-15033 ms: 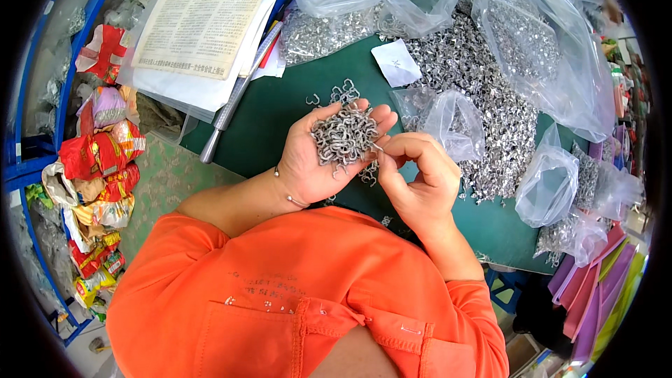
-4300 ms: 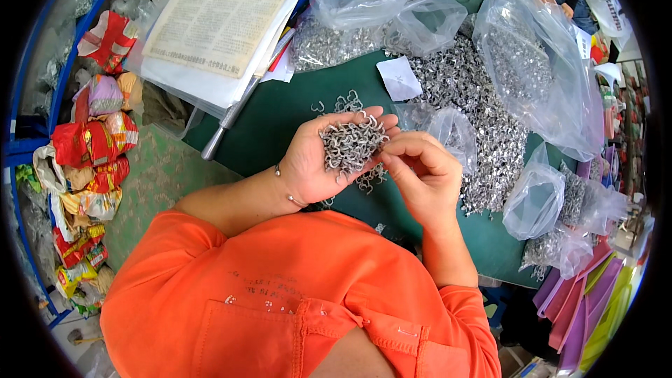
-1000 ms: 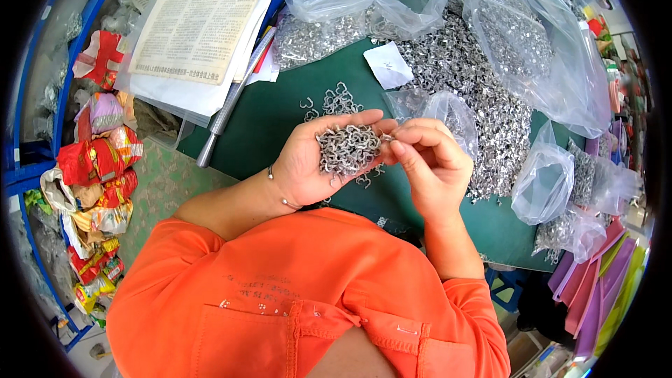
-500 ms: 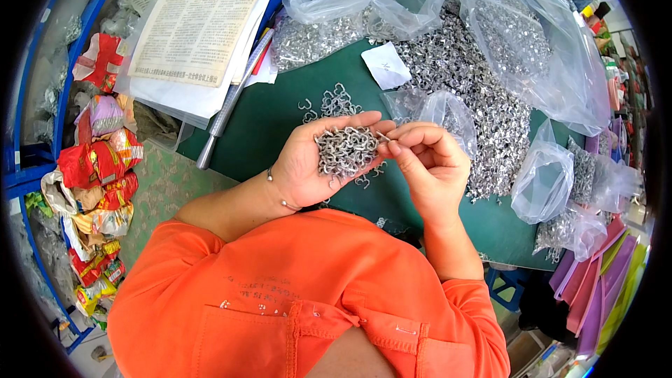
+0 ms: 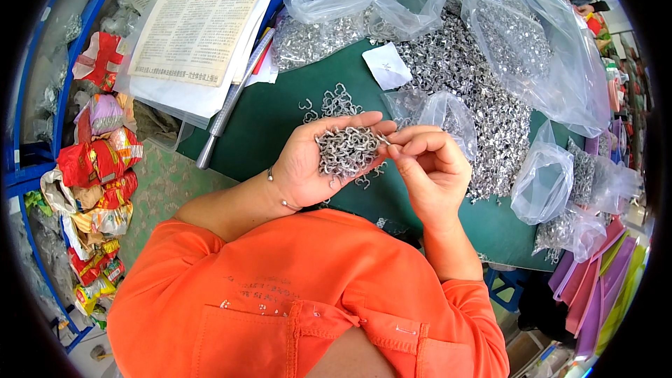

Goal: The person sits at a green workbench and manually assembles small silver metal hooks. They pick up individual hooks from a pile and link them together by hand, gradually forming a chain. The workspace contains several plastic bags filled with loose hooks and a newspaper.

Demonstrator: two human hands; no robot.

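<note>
My left hand [image 5: 295, 162] is palm up and cupped, holding a heap of small silver metal hooks [image 5: 344, 151], curved like an S or a C. At its fingertips side, my right hand [image 5: 435, 171] pinches one small metal hook [image 5: 383, 139] between thumb and forefinger, at the edge of the heap. Part of that hook is hidden by the fingers. Just beyond my left hand, a loose cluster of similar hooks [image 5: 337, 102] lies on the green tabletop [image 5: 262, 122]. A few more hooks show below the cupped palm.
A big pile of shiny metal pieces [image 5: 498, 129] spreads at the right, with clear plastic bags [image 5: 542, 182] around it. A white paper slip [image 5: 386, 66] lies by the pile. Printed sheets [image 5: 192, 42] and a metal rod [image 5: 224, 112] are at the left, near a blue shelf [image 5: 26, 178].
My right fingertips have shifted slightly, and the pinched hook is tilted differently at the heap's edge. My left hand and its heap stay in place.
</note>
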